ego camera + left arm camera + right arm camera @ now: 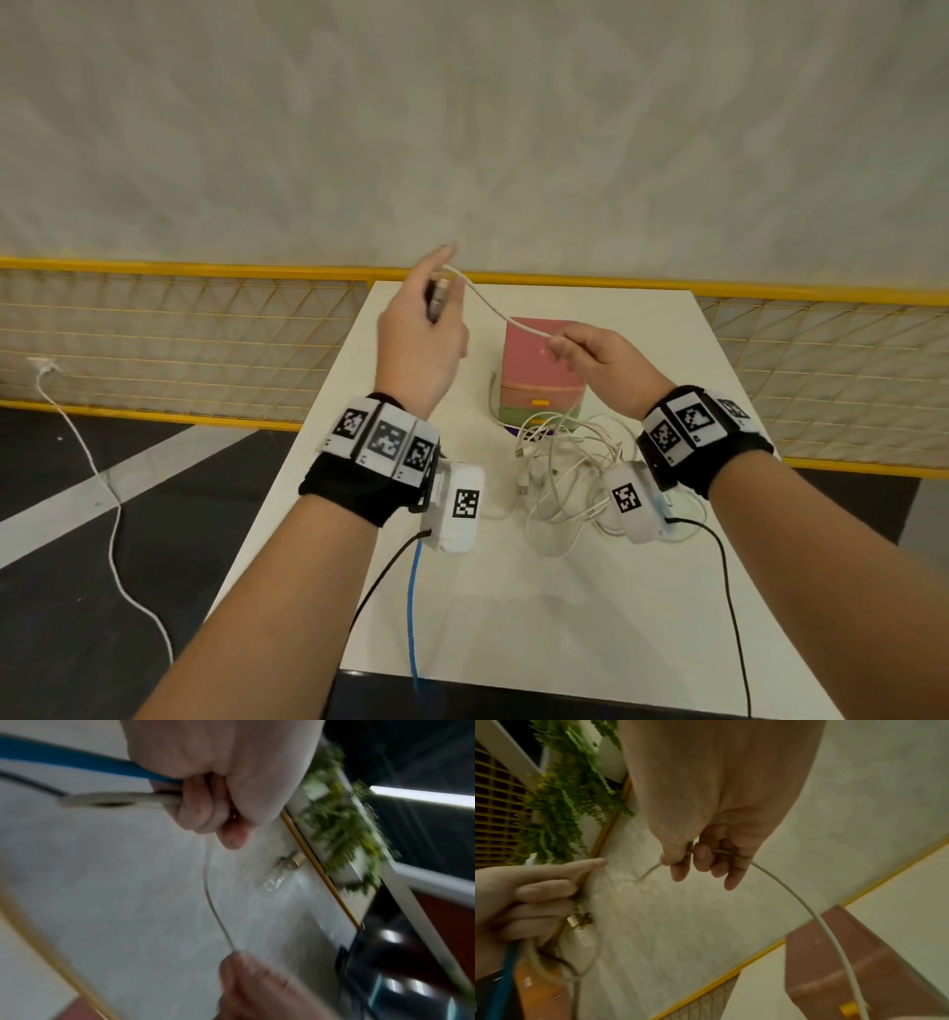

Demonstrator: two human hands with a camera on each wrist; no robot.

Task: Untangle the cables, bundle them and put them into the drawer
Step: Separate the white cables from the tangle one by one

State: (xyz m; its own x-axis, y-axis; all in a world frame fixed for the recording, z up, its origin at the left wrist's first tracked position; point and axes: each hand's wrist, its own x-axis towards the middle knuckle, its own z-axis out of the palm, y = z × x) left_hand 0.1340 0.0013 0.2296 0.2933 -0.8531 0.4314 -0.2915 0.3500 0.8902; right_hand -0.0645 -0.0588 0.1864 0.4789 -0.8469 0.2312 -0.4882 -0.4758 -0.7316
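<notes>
Bundling step under way, judging by the pose: left hand raised up-left of the pink drawer box, gripping a small coil of white cable with a plug end hanging loose; right hand just over the box, pinching the same strand, feeding it across. Remaining tangle lying on the table in front of the box. Next, likely: winding another loop onto the coil, keeping the strand from snagging; drawers looking closed.

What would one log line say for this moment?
left hand: holds coiled white cable | right hand: pinches same cable | tangle: on table | drawers: closed
</notes>
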